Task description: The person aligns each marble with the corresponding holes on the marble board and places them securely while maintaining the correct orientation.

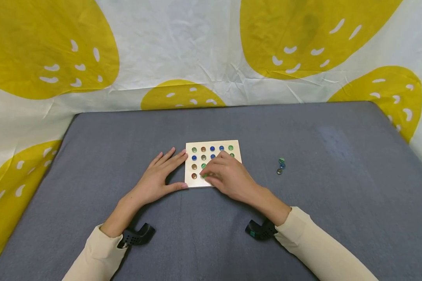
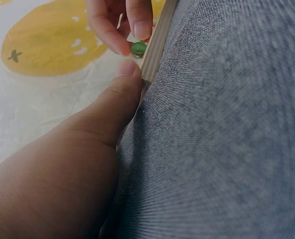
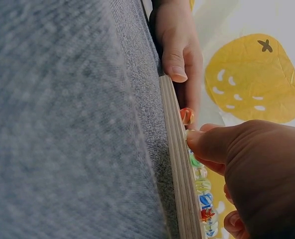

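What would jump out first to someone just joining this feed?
The pale wooden board at the middle of the grey table, its grid dotted with coloured marbles. The right hand pinches a green marble at the board's near row, while the left hand lies flat against its left edge. Three loose marbles sit to the right, and a white cloth with yellow blobs hangs behind.

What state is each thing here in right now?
Wooden board: flat on the grey table, most holes filled with marbles.
Left hand: fingers straight, steadying the board's edge.
Right hand: pinching a green marble over the board.
Three spare marbles: loose on the table.
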